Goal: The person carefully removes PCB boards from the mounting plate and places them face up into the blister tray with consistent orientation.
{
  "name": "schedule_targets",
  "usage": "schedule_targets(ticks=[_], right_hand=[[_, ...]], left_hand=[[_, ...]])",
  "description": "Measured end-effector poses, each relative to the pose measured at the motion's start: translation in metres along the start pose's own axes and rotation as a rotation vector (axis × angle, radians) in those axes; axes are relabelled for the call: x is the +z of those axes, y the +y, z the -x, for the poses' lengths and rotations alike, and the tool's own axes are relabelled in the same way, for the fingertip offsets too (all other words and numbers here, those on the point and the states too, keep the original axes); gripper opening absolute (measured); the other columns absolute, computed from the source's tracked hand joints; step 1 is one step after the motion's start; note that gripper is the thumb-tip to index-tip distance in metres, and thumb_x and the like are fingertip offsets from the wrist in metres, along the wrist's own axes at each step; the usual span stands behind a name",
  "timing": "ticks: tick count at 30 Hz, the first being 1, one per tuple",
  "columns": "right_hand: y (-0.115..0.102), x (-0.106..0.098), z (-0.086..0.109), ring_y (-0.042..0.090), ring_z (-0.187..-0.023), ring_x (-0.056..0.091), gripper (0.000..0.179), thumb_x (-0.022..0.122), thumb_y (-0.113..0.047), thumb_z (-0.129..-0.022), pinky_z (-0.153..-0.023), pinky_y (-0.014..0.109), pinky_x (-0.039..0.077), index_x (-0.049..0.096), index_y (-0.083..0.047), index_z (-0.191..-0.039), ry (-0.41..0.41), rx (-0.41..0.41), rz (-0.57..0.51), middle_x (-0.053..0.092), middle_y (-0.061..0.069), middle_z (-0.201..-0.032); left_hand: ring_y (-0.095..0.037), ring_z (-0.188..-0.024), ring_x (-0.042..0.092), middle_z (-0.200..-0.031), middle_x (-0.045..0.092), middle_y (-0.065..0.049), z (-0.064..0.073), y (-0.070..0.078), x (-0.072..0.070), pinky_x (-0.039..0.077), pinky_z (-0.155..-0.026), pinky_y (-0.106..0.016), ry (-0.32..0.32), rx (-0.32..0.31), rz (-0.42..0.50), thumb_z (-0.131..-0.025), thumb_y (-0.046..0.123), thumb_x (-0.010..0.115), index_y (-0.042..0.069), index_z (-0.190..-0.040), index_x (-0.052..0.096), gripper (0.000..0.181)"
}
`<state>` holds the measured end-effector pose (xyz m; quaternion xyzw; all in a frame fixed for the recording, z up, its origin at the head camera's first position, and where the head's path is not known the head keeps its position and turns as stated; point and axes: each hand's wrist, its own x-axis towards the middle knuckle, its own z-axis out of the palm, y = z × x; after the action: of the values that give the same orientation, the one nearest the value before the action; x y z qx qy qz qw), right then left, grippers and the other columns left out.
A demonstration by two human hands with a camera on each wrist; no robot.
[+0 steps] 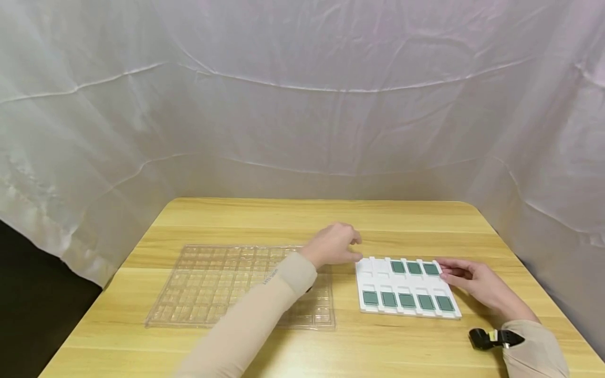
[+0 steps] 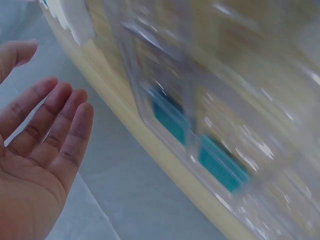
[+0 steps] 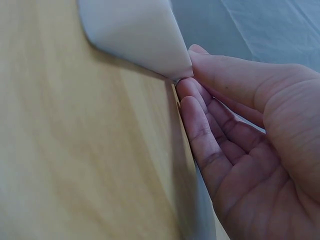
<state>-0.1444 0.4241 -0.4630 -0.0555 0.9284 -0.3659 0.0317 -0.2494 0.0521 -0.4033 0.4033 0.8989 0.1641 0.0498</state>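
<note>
A white tray (image 1: 392, 282) lies on the right of the table, with dark green square chips (image 1: 406, 300) in its pockets. Several fill the front row; three sit at the right end of the back row. My right hand (image 1: 477, 282) pinches the tray's right edge between thumb and fingers near the back corner. Just off the tray's back left corner is my left hand (image 1: 333, 244), its fingers loosely bent and nothing in them. Under the left forearm is a clear plastic tray (image 1: 212, 283) of many pockets. The left wrist view shows two green chips (image 2: 170, 117) in its end pockets.
The wooden table (image 1: 368, 346) carries both trays. Pale fabric (image 1: 331, 131) hangs behind it and at both sides. A small black device (image 1: 491, 338) is strapped to the right wrist. The left sleeve (image 1: 255, 320) covers part of the clear tray.
</note>
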Motion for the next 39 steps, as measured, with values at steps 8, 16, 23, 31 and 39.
schedule_targets(ticks=[8, 16, 23, 31, 39], right_hand=[[0.000, -0.001, 0.000, -0.016, -0.103, 0.061, 0.052, 0.070, -0.024, -0.106, -0.086, 0.003, 0.045, 0.059, 0.003, -0.148, -0.012, -0.002, -0.006, 0.074, 0.019, -0.132], [-0.001, -0.004, 0.002, -0.016, -0.104, 0.062, 0.055, 0.071, -0.027, -0.105, -0.087, 0.002, 0.045, 0.058, 0.003, -0.150, -0.019, 0.028, -0.051, 0.073, 0.020, -0.134], [-0.001, -0.004, 0.002, -0.015, -0.103, 0.063, 0.054, 0.070, -0.023, -0.106, -0.086, 0.004, 0.046, 0.057, 0.005, -0.149, -0.019, 0.011, -0.041, 0.074, 0.021, -0.133], [-0.002, -0.004, 0.001, -0.015, -0.103, 0.064, 0.053, 0.070, -0.024, -0.105, -0.086, 0.004, 0.046, 0.058, 0.004, -0.149, -0.015, 0.004, -0.043, 0.075, 0.019, -0.132], [-0.002, -0.003, 0.001, -0.016, -0.103, 0.062, 0.052, 0.070, -0.022, -0.106, -0.085, 0.003, 0.046, 0.058, 0.006, -0.148, -0.019, 0.003, -0.033, 0.073, 0.022, -0.134]], left_hand=[[-0.010, -0.113, 0.073, -0.132, 0.076, 0.002, -0.016, 0.023, 0.015, 0.058, -0.099, -0.025, -0.020, -0.012, -0.019, -0.098, 0.036, 0.079, 0.014, -0.130, 0.076, 0.039], [-0.005, -0.113, 0.070, -0.128, 0.076, 0.008, -0.029, 0.048, 0.033, 0.056, -0.095, -0.017, -0.008, 0.025, -0.100, -0.097, 0.038, 0.078, 0.020, -0.128, 0.077, 0.036], [0.001, -0.089, 0.063, -0.110, 0.077, 0.012, -0.036, 0.065, 0.039, 0.052, -0.077, -0.013, 0.005, 0.007, -0.134, -0.097, 0.037, 0.078, 0.023, -0.113, 0.080, 0.021], [-0.003, -0.070, 0.043, -0.079, 0.054, 0.013, -0.040, 0.077, 0.040, 0.035, -0.056, -0.017, 0.011, -0.011, -0.184, -0.098, 0.040, 0.078, 0.025, -0.085, 0.067, 0.022], [-0.003, -0.071, 0.050, -0.082, 0.059, 0.015, -0.047, 0.087, 0.036, 0.044, -0.058, -0.018, -0.045, -0.048, -0.223, -0.097, 0.040, 0.080, 0.027, -0.092, 0.070, 0.018]])
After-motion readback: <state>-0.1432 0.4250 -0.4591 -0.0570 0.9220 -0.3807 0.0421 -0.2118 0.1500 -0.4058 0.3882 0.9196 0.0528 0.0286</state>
